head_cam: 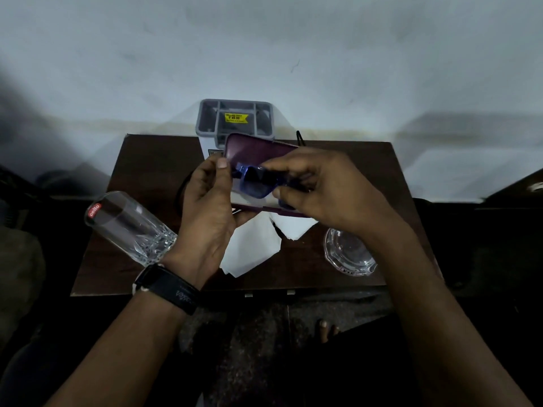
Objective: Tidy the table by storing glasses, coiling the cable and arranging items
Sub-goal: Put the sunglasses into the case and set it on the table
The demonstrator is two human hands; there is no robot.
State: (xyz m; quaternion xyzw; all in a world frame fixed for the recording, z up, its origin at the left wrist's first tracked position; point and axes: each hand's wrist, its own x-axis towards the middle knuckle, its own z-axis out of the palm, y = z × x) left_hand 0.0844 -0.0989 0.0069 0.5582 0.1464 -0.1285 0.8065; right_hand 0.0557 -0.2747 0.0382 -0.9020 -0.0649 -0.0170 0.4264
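Observation:
Blue-framed glasses (253, 183) with dark lenses are held over the middle of the small brown table (147, 160). My right hand (320, 189) pinches them from the right side. My left hand (210, 201) supports an open purple glasses case (255, 149) from below and the left, thumb up by the case's lid. The glasses sit just above the case's lower half (264, 209). A dark cable (179, 189) curves on the table behind my left hand, mostly hidden. Another thin black piece of cable (299, 136) shows at the table's back edge.
A tall clear tumbler (129, 224) with a red label lies on its side at the front left. A glass ashtray (348, 252) stands front right. White tissue paper (252, 245) lies under my hands. A grey compartment organiser (235, 118) with a yellow sticker stands at the back.

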